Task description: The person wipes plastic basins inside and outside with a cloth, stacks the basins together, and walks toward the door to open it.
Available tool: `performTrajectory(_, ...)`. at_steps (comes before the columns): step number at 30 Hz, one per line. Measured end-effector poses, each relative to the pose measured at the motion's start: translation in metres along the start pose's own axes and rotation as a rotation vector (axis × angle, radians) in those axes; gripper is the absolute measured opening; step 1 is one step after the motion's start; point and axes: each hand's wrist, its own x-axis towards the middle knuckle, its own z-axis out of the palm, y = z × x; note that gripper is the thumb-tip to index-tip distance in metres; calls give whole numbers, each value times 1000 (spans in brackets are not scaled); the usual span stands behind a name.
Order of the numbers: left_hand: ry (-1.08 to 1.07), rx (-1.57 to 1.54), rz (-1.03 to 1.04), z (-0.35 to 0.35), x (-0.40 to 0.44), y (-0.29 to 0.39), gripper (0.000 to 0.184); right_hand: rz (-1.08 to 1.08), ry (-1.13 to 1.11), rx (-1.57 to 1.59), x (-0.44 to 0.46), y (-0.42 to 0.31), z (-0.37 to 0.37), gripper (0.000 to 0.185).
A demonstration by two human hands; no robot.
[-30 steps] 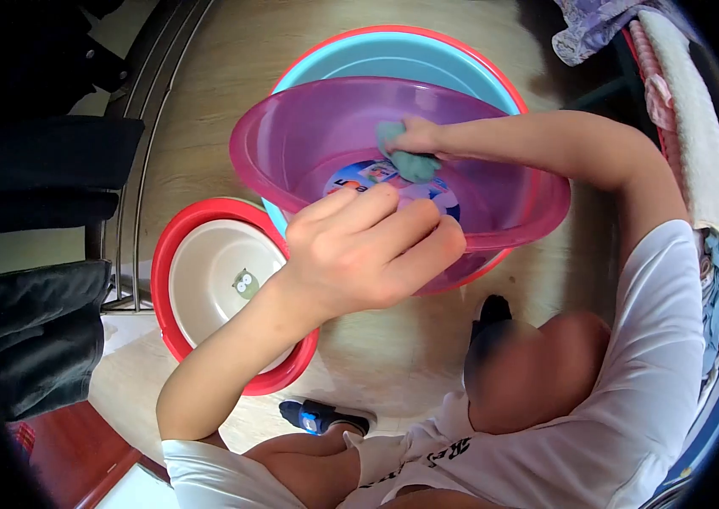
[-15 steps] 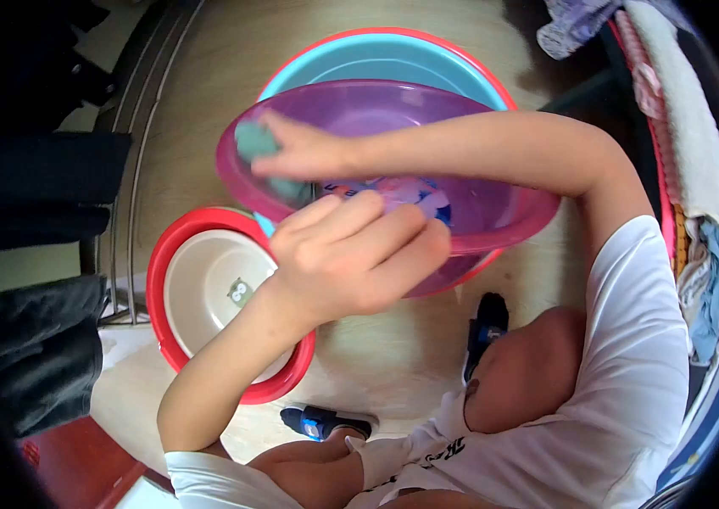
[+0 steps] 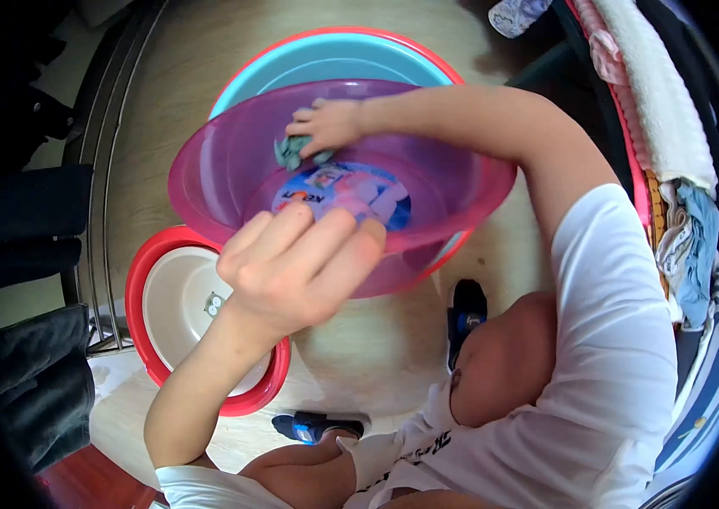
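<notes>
So we'd call this one partway through: our right hand [image 3: 332,127] has a crumpled grey-green cloth [image 3: 293,153] bunched under its bent fingers, and it's pressed up against the far inside wall of the big translucent purple plastic basin [image 3: 224,161], a bit left of the middle. Our left hand [image 3: 296,276] is curled tight around the near rim, keeping the basin tipped up over the large light-blue round tub with a red rim [image 3: 326,61]. Can't tell if the purple one is leaning on that tub or just being held above it, sorry. As for what's done, the cloth is in there and on the plastic, so we figure the wiping is underway, but honestly we can't see which bits of wall have been covered, and any wet or dry patches are too faint to read. The round blue-and-pink printed label [image 3: 389,204] sits on the basin's bottom, below the cloth. Neither hand is on the smaller red basin with a white inside [image 3: 141,284], which stands off to our left on the wood-look floor [image 3: 359,339], and whether that one has had any attention, we can't say.
</notes>
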Motion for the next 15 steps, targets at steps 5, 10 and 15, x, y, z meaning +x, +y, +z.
performTrajectory(5,6,64,2,2,-2,0,24,268,-219,157,-53,22,-7,46)
performTrajectory(10,-58,31,3,-1,-1,-1,30,518,-554,345,-122,37,-61,55)
performTrajectory(15,-111,33,-15,-3,0,-2,24,747,-765,748,-152,-2,-126,58)
